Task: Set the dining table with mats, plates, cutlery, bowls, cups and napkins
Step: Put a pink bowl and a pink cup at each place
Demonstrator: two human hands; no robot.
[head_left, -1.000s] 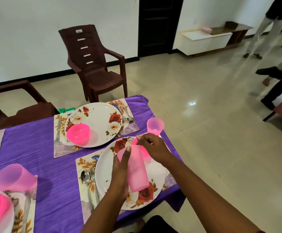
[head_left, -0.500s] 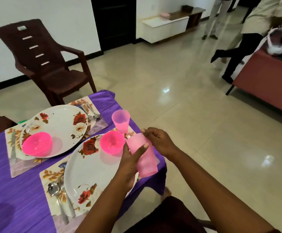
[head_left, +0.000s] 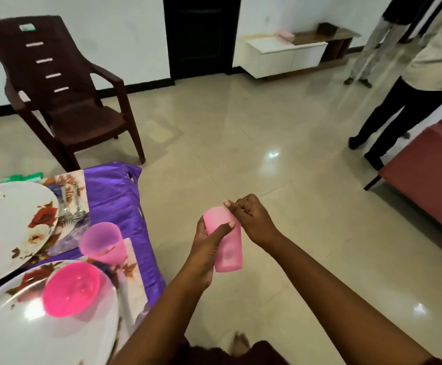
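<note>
My left hand [head_left: 206, 246] fingers gripped the pink cup [head_left: 225, 239] off the table [head_left: 114, 196] edge; right hand [head_left: 251, 219] fingers pinched its upper end.

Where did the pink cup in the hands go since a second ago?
The held pink cup moved from above the near plate out past the table edge, over the floor. The left hand still grips it and the right hand still pinches its top end. The pink bowl and the other cup stayed on the table.
</note>
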